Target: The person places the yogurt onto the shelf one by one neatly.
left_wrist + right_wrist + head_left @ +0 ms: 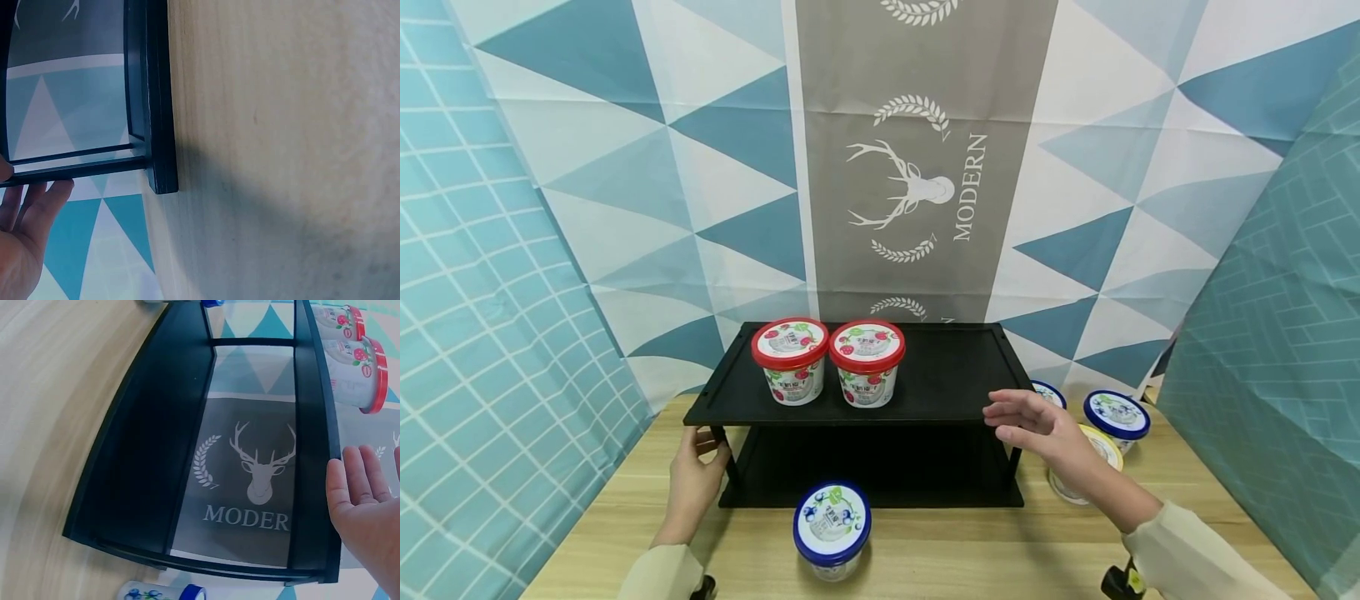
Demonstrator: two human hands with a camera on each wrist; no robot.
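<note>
A black two-tier rack (955,367) stands on the table. My left hand (695,477) grips its left side near the front upright, thumb and fingers on opposite sides in the left wrist view. My right hand (1037,425) hovers by the upper tier's right front corner, fingers extended and holding nothing; whether it touches the edge I cannot tell. Two red-lidded tubs with a berry print, a left tub (792,362) and a right tub (867,364), sit side by side on the upper tier. In front of the rack stands a blue-lidded tub (832,529) with a blueberry print.
Right of the rack, partly behind my right arm, stand a blue-lidded tub (1117,417), a yellow-lidded tub (1103,448) and another blue-lidded tub (1049,393). A patterned cloth (722,167) hangs behind the rack. The wooden table (940,554) extends in front.
</note>
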